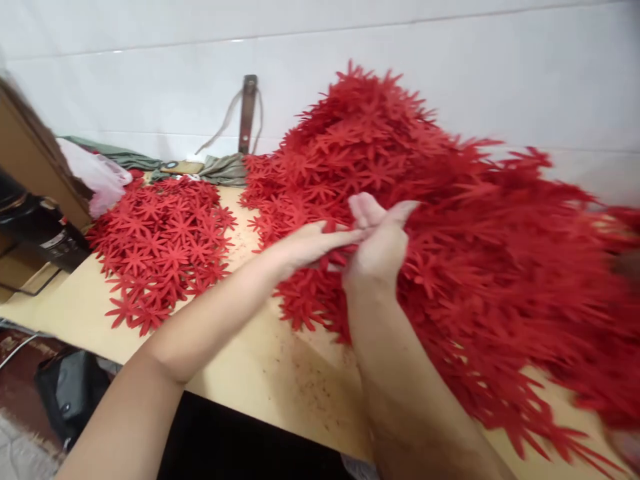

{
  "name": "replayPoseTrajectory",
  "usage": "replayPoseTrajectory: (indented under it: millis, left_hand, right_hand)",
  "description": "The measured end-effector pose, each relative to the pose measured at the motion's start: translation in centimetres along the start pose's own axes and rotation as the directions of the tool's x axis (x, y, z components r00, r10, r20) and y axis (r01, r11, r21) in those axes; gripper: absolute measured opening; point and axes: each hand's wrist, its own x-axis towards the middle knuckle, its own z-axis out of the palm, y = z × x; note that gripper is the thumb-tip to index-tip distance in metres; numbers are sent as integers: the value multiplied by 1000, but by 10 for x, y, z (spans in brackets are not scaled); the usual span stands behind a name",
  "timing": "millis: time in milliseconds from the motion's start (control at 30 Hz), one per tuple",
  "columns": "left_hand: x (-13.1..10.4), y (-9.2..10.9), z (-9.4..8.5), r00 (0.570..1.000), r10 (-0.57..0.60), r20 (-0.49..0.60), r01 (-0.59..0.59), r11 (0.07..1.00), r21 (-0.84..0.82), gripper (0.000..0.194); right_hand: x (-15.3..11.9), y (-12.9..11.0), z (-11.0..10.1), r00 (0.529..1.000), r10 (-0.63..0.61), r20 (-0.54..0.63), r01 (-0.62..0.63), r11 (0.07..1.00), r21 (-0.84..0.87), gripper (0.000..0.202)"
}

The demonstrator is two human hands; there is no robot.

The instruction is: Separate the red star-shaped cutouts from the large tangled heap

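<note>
A large heap of red star-shaped cut pieces [370, 147] covers the right and middle of the table [250, 360]. Both hands meet in front of it. My left hand [317, 243] has its fingers stretched toward the right, with some red material between and under them. My right hand [380, 247] is raised beside it, thumb and fingers apart, its wrist bent, touching or overlapping the left fingertips. Whether the right palm holds anything is hidden. A smaller pile of the same red pieces [170, 247] lies to the left.
Behind the piles stands a white tiled wall [165, 80], with a dark strip and cord [247, 113] against it. Grey-green cloth [225, 170], a plastic bag [97, 173], a black cylindrical object [45, 227] and cardboard [35, 147] are at the left. A dark bag [73, 393] sits lower down.
</note>
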Motion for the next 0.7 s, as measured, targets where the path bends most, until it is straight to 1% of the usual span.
replayPoseTrajectory:
  millis: [33, 100, 133, 200, 267, 300, 367, 433, 533, 600, 700]
  left_hand:
    - [-2, 6, -4, 1000, -20, 6, 20, 1000, 7, 13]
    - [-2, 13, -12, 999, -1, -52, 3, 999, 37, 14]
    - [0, 15, -16, 994, 23, -105, -18, 998, 52, 17]
    - [5, 15, -23, 971, 69, -231, -55, 996, 66, 25]
    - [11, 12, -29, 945, 72, -321, -62, 997, 40, 33]
    - [13, 11, -31, 937, 60, -345, -58, 998, 16, 35]
    - [15, 10, -33, 932, 51, -359, -64, 998, -25, 33]
    - [14, 12, -33, 935, 61, -348, -80, 996, -40, 24]
    - [9, 16, -31, 937, 96, -335, -109, 994, -18, 7]
    - [8, 19, -31, 929, 139, -343, -138, 990, 29, 5]
    - [10, 18, -35, 909, 253, -333, -204, 963, 175, 8]
  right_hand:
    - [3, 2, -1, 1000, -20, 9, 19, 1000, 11, 75]
    - [6, 4, -3, 999, -37, 31, 36, 999, 36, 73]
    - [7, 4, -4, 999, -28, 36, 26, 998, 55, 70]
    - [4, 2, -3, 998, 12, 57, -18, 995, 95, 63]
    - [0, 2, 0, 994, 42, 98, -53, 991, 121, 53]
    - [-3, 2, 1, 990, 47, 131, -64, 989, 130, 48]
    - [-7, 5, 4, 976, 57, 210, -89, 985, 146, 44]
    - [-8, 8, 6, 955, 88, 283, -139, 977, 162, 46]
    - [-8, 13, 5, 922, 164, 350, -237, 956, 175, 45]
    - [-8, 14, 4, 906, 193, 378, -272, 947, 170, 41]
    - [-9, 14, 4, 894, 195, 404, -284, 943, 175, 39]
